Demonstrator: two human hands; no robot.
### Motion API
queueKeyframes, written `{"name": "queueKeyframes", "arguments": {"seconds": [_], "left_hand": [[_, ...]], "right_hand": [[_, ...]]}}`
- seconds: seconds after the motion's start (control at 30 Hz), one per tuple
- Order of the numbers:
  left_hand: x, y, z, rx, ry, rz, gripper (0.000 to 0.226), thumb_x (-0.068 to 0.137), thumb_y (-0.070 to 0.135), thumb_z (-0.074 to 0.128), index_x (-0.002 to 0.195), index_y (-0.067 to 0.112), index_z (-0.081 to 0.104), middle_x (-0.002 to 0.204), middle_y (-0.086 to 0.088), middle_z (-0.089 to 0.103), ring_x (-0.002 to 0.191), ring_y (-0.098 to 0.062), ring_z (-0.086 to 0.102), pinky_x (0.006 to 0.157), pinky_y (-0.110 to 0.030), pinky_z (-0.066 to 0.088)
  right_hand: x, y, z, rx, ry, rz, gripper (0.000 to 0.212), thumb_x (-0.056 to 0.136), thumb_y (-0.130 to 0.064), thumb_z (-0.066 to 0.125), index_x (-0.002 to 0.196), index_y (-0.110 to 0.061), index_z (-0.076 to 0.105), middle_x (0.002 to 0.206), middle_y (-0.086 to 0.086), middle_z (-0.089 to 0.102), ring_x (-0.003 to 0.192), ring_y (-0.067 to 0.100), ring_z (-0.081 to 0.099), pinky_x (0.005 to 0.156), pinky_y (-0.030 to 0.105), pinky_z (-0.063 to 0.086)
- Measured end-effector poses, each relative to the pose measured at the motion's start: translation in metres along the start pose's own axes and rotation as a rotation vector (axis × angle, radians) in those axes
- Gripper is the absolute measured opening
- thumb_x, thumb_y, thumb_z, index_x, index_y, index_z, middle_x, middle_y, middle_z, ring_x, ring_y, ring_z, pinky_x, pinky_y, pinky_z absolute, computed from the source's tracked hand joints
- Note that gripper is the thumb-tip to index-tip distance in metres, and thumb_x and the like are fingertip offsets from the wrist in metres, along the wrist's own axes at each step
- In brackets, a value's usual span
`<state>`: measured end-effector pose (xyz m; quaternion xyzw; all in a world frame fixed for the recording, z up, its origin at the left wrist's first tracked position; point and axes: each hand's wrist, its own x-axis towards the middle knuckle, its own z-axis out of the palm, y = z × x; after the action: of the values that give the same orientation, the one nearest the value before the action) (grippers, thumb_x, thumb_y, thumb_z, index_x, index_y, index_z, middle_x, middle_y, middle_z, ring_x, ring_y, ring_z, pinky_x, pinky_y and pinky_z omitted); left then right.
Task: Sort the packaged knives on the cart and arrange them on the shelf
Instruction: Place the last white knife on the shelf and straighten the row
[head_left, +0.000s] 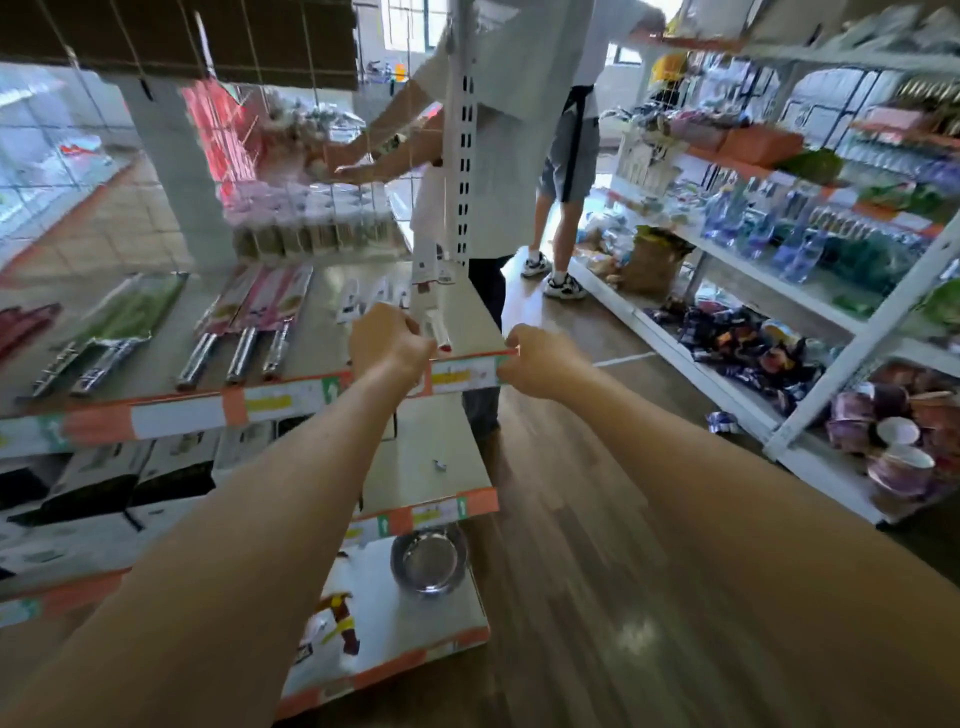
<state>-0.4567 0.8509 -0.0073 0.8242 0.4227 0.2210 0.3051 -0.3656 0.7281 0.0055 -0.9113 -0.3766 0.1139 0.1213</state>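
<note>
Head view: shelf (291, 400) carries rows of packaged knives (249, 322), placing seemingly underway; left hand (389, 345) fingers pinch another pack (434, 325); right hand (537, 361) fingers curled, hold unclear; cart unseen.

White packaged knife (435, 330), red-tipped, at shelf (480, 325) right front corner.

Steel bowl (429, 558) sitting down low, blue bottles (748, 218) lined along the right-hand rack (862, 338), dark snack packets (753, 338) beneath, person in grey shorts (569, 156) standing in the aisle
</note>
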Motion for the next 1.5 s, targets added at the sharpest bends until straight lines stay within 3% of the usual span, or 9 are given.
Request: {"name": "queueKeyframes", "arguments": {"seconds": [0.2,0.3,0.4,0.5,0.7,0.87,1.0,1.3,1.5], "left_hand": [[0.034,0.019,0.026,0.111,0.037,-0.036,0.013,0.084,0.022,0.064,0.073,0.015,0.063,0.064,0.0,0.059,0.06,-0.011,0.056,0.05,-0.02,0.036],[0.044,0.025,0.039,0.068,0.063,-0.092,0.01,0.081,0.02,0.067,0.078,0.01,0.069,0.078,-0.007,0.07,0.07,-0.017,0.064,0.067,-0.029,0.053],[0.052,0.032,0.046,-0.055,0.069,-0.141,0.015,0.08,0.023,0.069,0.091,0.013,0.07,0.089,-0.005,0.071,0.084,-0.019,0.066,0.082,-0.032,0.055],[0.056,0.037,0.051,-0.248,0.083,-0.225,0.023,0.078,0.024,0.07,0.099,0.016,0.069,0.092,-0.003,0.068,0.087,-0.017,0.065,0.078,-0.028,0.054],[0.049,0.04,0.049,-1.023,-0.164,-0.424,0.013,0.083,0.009,0.065,0.096,0.006,0.063,0.081,-0.009,0.065,0.058,-0.013,0.062,0.047,-0.021,0.052],[0.044,0.03,0.049,-1.432,-0.388,-0.527,0.008,0.088,0.006,0.057,0.096,0.005,0.057,0.079,-0.011,0.067,0.068,-0.019,0.067,0.064,-0.03,0.059],[0.045,0.022,0.056,-1.682,-0.386,-0.602,0.014,0.086,0.006,0.057,0.1,0.004,0.056,0.074,-0.012,0.067,0.057,-0.017,0.068,0.054,-0.025,0.058],[0.053,0.015,0.054,-1.645,-0.442,-0.557,0.012,0.086,0.007,0.058,0.097,0.006,0.057,0.077,-0.012,0.067,0.06,-0.017,0.068,0.061,-0.027,0.057],[0.068,0.005,0.029,-1.107,-0.471,-0.398,0.009,0.089,0.012,0.057,0.097,0.017,0.06,0.093,-0.001,0.065,0.08,-0.013,0.063,0.061,-0.02,0.054]], "right_hand": [[0.058,0.026,-0.017,0.036,-0.037,-0.052,0.033,0.092,-0.025,0.053,0.121,-0.012,0.052,0.122,0.009,0.057,0.106,0.024,0.053,0.076,0.027,0.037],[0.082,0.031,-0.021,0.05,-0.042,-0.106,0.029,0.091,-0.026,0.053,0.117,-0.013,0.054,0.116,0.007,0.059,0.088,0.019,0.047,0.072,0.025,0.036],[0.102,0.031,-0.028,0.031,-0.04,-0.147,0.031,0.092,-0.025,0.052,0.119,-0.012,0.056,0.117,0.008,0.058,0.093,0.021,0.051,0.076,0.027,0.042],[0.123,0.03,-0.029,0.138,-0.046,-0.194,0.032,0.094,-0.023,0.048,0.119,-0.006,0.06,0.108,0.01,0.061,0.099,0.023,0.057,0.086,0.031,0.047],[0.149,0.028,-0.021,0.958,-0.261,0.05,0.016,0.095,-0.028,0.053,0.091,-0.013,0.059,0.082,0.0,0.058,0.064,0.013,0.055,0.06,0.025,0.048],[0.16,0.025,-0.017,1.207,-0.412,0.111,0.028,0.094,-0.039,0.052,0.092,-0.012,0.058,0.089,0.001,0.06,0.077,0.016,0.058,0.067,0.026,0.051],[0.162,0.017,-0.008,1.372,-0.474,0.128,0.023,0.093,-0.035,0.054,0.092,-0.014,0.061,0.087,-0.001,0.064,0.08,0.014,0.058,0.073,0.025,0.05],[0.172,0.0,-0.004,1.558,-0.381,0.174,0.019,0.091,-0.015,0.057,0.073,-0.009,0.059,0.069,0.005,0.054,0.058,0.015,0.039,0.054,0.021,0.038],[0.178,-0.002,-0.013,1.336,-0.227,0.191,0.015,0.085,-0.008,0.064,0.071,-0.01,0.06,0.072,0.004,0.061,0.067,0.014,0.054,0.066,0.022,0.05]]}}
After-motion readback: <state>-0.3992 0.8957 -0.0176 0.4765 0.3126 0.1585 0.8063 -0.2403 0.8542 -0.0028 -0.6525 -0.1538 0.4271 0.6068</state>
